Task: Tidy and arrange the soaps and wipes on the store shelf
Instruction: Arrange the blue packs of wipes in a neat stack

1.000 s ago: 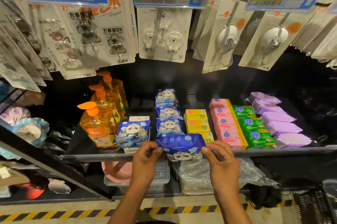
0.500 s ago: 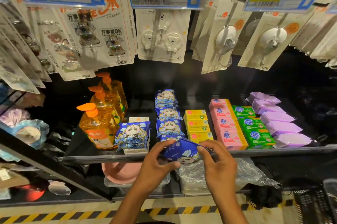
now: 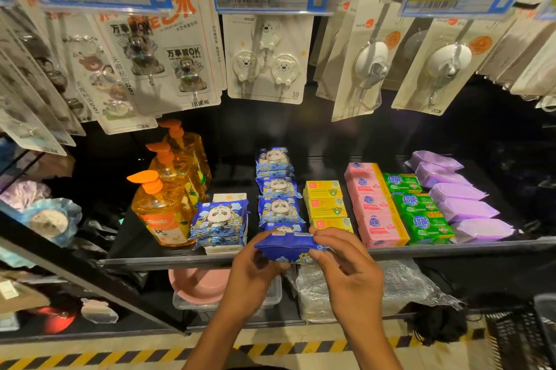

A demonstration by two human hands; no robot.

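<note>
I hold one blue panda wipe pack (image 3: 285, 247) with both hands. My left hand (image 3: 252, 273) grips its left end, with my fingers curled under it. My right hand (image 3: 346, 267) pinches its right end between thumb and fingers. The pack is up in the air, just in front of the front edge of the shelf (image 3: 451, 249). It does not lie on the shelf yet.

A second ago the pack faced me flat, and the panda on it was upside down. Half a second ago I was tipping it. Now it is rolled over, so I see its thin long side with a pale strip on top. Only a little bit of the picture peeks out below. My hands have also come closer together on it.

I think this means I am turning the pack the right way round, so its panda can sit like the others. The row of panda packs (image 3: 278, 186) runs from the front edge to the back of the shelf, right behind my hands, with every face up. A small stack of panda packs (image 3: 221, 219) sits to the left of that row, near the front edge. My pack should go in one of those two spots, but I cannot tell which.

The yellow soap boxes (image 3: 325, 198), pink soaps (image 3: 373, 204), green soaps (image 3: 418, 207) and purple packs (image 3: 457, 192) stand in rows toward the right end. They look neat to me, so this pack is the job right now.
</note>
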